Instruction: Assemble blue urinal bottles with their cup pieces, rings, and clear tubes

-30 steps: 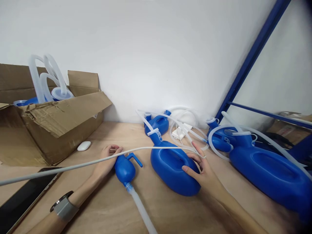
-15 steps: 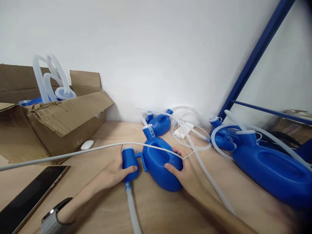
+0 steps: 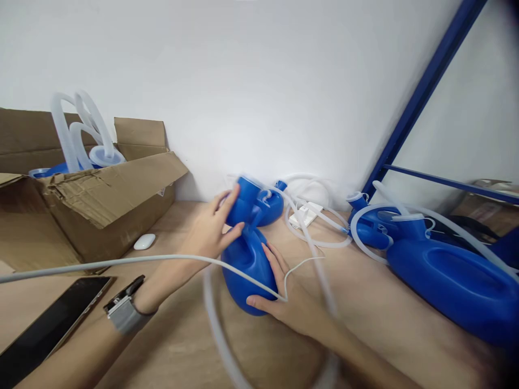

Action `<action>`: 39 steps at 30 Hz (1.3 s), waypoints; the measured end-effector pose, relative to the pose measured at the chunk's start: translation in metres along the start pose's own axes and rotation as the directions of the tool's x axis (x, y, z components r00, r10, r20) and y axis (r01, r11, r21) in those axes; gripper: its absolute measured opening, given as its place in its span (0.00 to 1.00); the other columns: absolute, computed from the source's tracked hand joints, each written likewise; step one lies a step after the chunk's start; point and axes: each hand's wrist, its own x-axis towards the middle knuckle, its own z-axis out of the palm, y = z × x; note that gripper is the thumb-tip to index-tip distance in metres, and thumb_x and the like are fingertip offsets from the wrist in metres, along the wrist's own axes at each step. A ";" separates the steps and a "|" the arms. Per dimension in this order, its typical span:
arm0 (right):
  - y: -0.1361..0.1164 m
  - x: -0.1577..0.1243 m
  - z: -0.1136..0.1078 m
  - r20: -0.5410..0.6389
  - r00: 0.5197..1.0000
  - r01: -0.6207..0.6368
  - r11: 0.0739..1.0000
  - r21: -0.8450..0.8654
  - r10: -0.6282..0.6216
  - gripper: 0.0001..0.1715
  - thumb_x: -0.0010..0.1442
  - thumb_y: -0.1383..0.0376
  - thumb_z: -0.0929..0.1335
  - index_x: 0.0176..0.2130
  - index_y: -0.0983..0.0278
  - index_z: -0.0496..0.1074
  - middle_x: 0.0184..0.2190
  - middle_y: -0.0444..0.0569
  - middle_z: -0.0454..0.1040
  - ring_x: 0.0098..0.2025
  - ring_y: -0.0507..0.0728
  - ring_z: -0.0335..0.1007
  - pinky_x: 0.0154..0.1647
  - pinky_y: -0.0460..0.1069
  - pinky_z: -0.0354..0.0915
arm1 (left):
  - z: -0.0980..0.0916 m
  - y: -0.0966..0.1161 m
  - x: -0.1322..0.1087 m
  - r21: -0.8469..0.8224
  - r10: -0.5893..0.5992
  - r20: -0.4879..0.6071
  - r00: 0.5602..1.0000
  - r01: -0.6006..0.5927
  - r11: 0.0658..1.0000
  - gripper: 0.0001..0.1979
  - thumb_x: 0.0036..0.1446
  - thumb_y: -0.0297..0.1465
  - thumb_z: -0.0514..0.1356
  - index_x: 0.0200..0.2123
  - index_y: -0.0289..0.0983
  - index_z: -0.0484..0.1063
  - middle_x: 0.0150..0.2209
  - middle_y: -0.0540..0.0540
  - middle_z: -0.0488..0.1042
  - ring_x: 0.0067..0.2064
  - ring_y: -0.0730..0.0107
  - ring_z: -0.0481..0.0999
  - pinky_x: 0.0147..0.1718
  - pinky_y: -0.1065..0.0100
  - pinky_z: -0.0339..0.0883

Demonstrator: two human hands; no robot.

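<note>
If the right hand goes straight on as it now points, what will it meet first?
The right hand would first press into the blue bottle it is touching; beyond that, possibly the left hand, though depth is unclear.

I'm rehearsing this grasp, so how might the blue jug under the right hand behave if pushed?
The jug looks smooth and rounded, so it may slide or rock. It shows no clear dent beside the right hand, so it is probably fairly stiff.
</note>
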 end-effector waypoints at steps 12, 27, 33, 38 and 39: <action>0.013 -0.003 0.012 -0.077 0.994 0.082 0.997 0.010 -0.081 0.58 0.59 0.44 0.73 0.74 0.58 0.45 0.75 0.60 0.40 0.77 0.69 0.37 0.75 0.69 0.43 | 0.025 0.012 0.018 0.119 0.317 0.260 0.912 -0.356 0.927 0.35 0.59 0.51 0.43 0.70 0.59 0.41 0.72 0.54 0.49 0.71 0.77 0.58 0.72 0.71 0.66; 0.013 0.002 0.016 -0.175 0.946 0.254 0.959 -0.123 -0.273 0.49 0.60 0.42 0.71 0.67 0.62 0.54 0.71 0.61 0.53 0.72 0.68 0.52 0.71 0.65 0.55 | -0.041 -0.017 0.026 0.174 0.092 0.537 0.838 -0.218 0.960 0.31 0.55 0.56 0.50 0.63 0.66 0.55 0.72 0.69 0.49 0.70 0.79 0.61 0.66 0.84 0.63; 0.012 -0.004 0.018 -0.197 0.951 0.205 0.963 -0.174 -0.238 0.51 0.61 0.41 0.70 0.70 0.60 0.51 0.72 0.61 0.51 0.72 0.70 0.50 0.70 0.67 0.54 | -0.025 -0.029 0.003 0.372 0.144 0.252 0.957 -0.234 0.898 0.26 0.60 0.48 0.46 0.62 0.69 0.55 0.72 0.62 0.53 0.69 0.79 0.62 0.66 0.74 0.63; 0.004 0.001 0.045 -0.300 0.941 0.138 0.987 -0.076 -0.155 0.45 0.68 0.44 0.66 0.72 0.54 0.45 0.74 0.56 0.45 0.75 0.67 0.43 0.72 0.69 0.51 | 0.005 -0.017 -0.048 0.757 0.563 -0.019 0.826 -0.356 0.548 0.25 0.58 0.47 0.52 0.59 0.63 0.64 0.65 0.57 0.65 0.65 0.76 0.61 0.61 0.69 0.61; 0.000 0.004 0.052 -0.301 0.946 0.119 0.992 -0.028 -0.122 0.43 0.69 0.45 0.65 0.72 0.55 0.44 0.75 0.56 0.43 0.76 0.66 0.41 0.73 0.69 0.49 | 0.013 -0.015 -0.058 0.773 0.579 -0.018 0.815 -0.356 0.526 0.24 0.57 0.47 0.53 0.58 0.63 0.65 0.63 0.57 0.66 0.62 0.78 0.62 0.60 0.70 0.61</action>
